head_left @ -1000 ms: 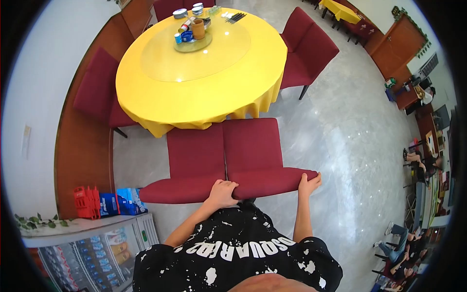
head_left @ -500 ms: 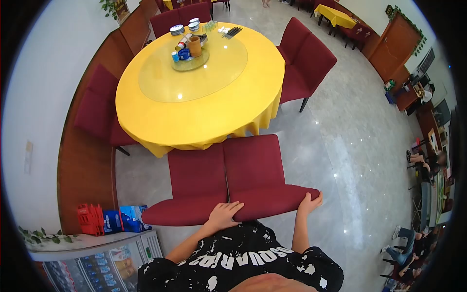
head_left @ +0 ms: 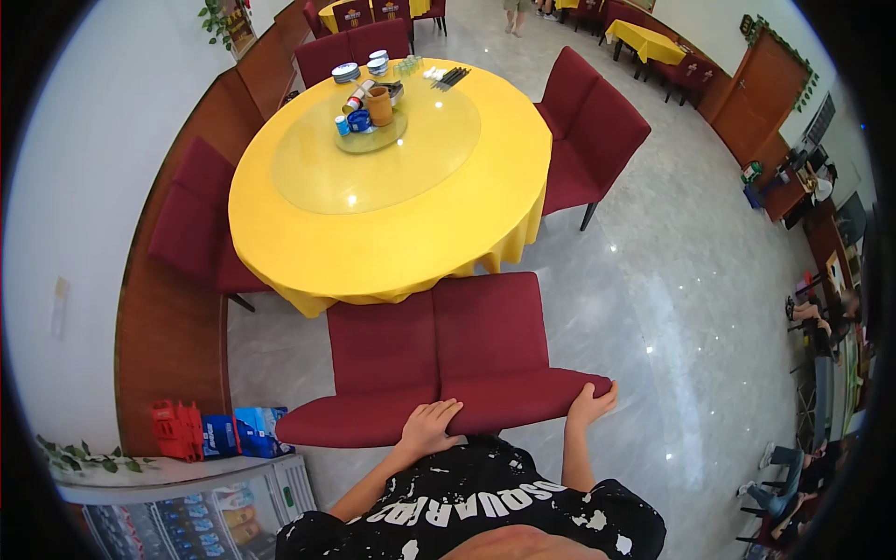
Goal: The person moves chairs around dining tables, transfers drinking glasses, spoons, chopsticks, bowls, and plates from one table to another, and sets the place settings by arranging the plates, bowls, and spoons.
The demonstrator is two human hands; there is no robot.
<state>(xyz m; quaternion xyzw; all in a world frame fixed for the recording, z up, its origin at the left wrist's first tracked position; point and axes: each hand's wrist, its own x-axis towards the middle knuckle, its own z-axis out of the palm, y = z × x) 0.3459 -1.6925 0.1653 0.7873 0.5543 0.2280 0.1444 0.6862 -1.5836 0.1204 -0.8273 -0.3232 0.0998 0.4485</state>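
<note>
Right hand: at lower centre-right of the frame, the right hand (head_left: 592, 404) is curled around the outer upper corner of the right chair (head_left: 495, 359), thumb and fingers closed on the backrest.
Left hand: at lower centre, the left hand (head_left: 430, 424) lies where the two backrests meet, fingers together and nearly straight over the top edge; its underside is hidden, so how firmly it grips cannot be told.
Paired chairs: the right chair and the left chair (head_left: 378, 364), both dark red, stand side by side at lower centre, backrests toward the wearer, seats toward the cloth.
Round surface: a yellow-clothed surface (head_left: 392, 247) fills the upper centre, bearing a brown pot (head_left: 379, 106), stacked dishes (head_left: 345, 72) and dark sticks (head_left: 451, 78).
Flanking seats: further red chairs (head_left: 597, 140) stand right and left of the cloth.
Lower left: red and blue packages (head_left: 218, 436) rest atop a glass-fronted cooler (head_left: 287, 487).
</note>
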